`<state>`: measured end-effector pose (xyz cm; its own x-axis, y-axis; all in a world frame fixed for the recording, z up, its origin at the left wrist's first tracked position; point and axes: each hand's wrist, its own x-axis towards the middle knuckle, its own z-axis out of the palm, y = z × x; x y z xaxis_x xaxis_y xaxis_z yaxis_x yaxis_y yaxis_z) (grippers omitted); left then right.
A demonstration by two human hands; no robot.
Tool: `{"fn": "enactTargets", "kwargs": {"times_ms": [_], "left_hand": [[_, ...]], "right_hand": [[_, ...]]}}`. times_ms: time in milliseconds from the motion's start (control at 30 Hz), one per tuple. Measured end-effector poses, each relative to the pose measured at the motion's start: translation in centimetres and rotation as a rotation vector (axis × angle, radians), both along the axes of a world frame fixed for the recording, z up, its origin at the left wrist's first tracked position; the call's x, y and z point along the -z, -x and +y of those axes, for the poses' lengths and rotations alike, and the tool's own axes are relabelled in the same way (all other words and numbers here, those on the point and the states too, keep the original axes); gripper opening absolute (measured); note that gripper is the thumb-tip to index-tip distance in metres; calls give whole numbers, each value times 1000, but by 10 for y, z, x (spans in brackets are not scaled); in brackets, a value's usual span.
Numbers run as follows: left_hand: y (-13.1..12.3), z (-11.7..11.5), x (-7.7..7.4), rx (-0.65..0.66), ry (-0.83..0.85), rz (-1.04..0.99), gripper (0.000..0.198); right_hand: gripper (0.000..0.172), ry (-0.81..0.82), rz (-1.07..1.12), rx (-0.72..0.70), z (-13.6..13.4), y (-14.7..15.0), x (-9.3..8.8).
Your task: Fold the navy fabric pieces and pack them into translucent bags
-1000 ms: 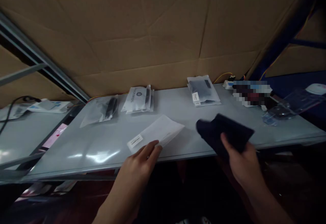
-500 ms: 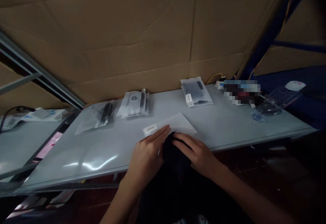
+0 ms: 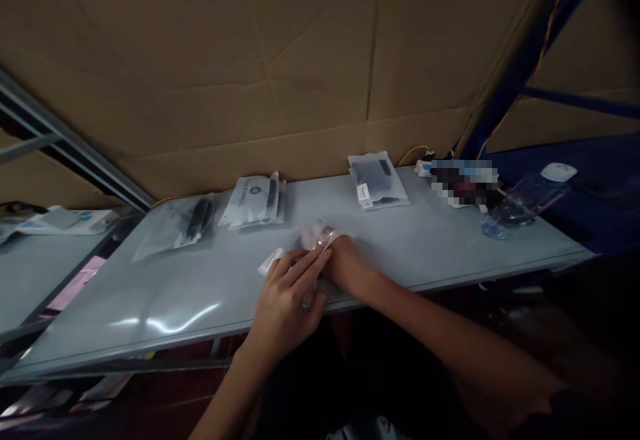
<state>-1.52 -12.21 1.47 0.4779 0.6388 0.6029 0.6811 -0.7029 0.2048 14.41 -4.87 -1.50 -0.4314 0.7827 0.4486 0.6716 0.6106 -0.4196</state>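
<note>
Both hands (image 3: 287, 300) now hide most of the bag (image 3: 313, 235)

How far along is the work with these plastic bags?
Looks done: three filled plastic bags lie at the back of the grey table. In hand: a labeled translucent bag between the left hand and right hand. Left: finishing this bag, as far as shows.

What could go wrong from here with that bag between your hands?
The thin translucent bag is bunched between the left hand and the right hand, so it might crease or tear. Its white label lies right by the left hand and could scuff or peel. All this sits close to the grey table's front edge, so the bag could perhaps slip over it.
</note>
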Motion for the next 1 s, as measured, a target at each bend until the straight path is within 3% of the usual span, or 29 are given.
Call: {"fn": "enactTargets", "kwargs": {"times_ms": [67,167,267,333,400,433,500,567,633,767,867,1000], "left_hand": [[10,-4,1,1,50,31,76],[24,-15,7,14,47,80,76],[34,-29,21,19,-56,81,70],[38,-38,33,53,-148,32,63],[39,-44,45,78,-200,-29,58],[37,-45,49,80,-203,-56,55],[31,-47,55,77,-192,-100,49],[21,-45,55,92,-200,-145,44],[10,-41,52,115,-224,-186,42],[-3,-35,45,136,-249,-215,38],[-7,-38,43,131,-244,-218,32],[-14,-50,37,139,-261,-179,20]], "right_hand": [[22,12,-65,-151,1,-16,-9],[45,-57,-183,-225,-10,-45,-23],[48,-164,-225,-147,-32,-63,-23],[40,-240,-73,-88,-51,-66,-15],[31,-231,195,61,-72,-61,-6],[24,-127,330,136,-83,-57,-3],[15,295,540,185,-102,-48,-1],[33,786,665,112,-112,-41,-3],[49,1061,746,29,-113,-38,-6],[53,1111,821,-22,-103,-42,-11],[47,1102,865,57,-100,-41,-8],[34,966,951,189,-92,-38,-7]]}}
